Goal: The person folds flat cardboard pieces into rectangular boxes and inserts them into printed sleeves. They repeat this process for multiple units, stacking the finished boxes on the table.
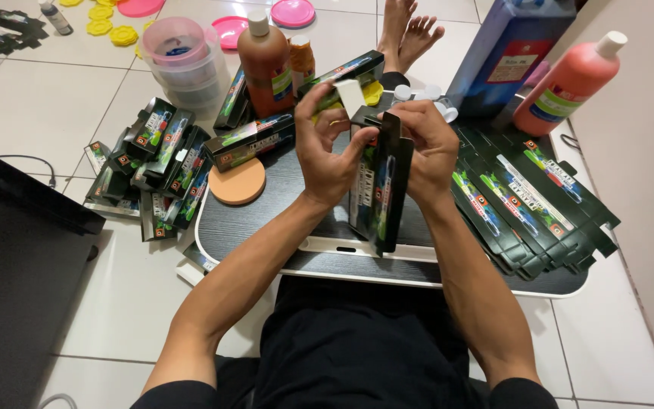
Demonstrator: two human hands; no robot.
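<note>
Presently both hands work over the lap surface point(433, 276), holding one dark carton point(380, 189) upright between them. The left hand point(327, 148) has its fingers curled shut on the carton's upper left edge and pinches a pale flap point(351, 97) at the top. The right hand point(425, 148) is closed on the upper right side. Good practice, in the inspector's judgement: keep the carton squared, crease the flap along its fold and tuck it without crushing the walls. Flat cartons point(527, 201) lie at right; made-up boxes point(157, 170) are piled at left.
</note>
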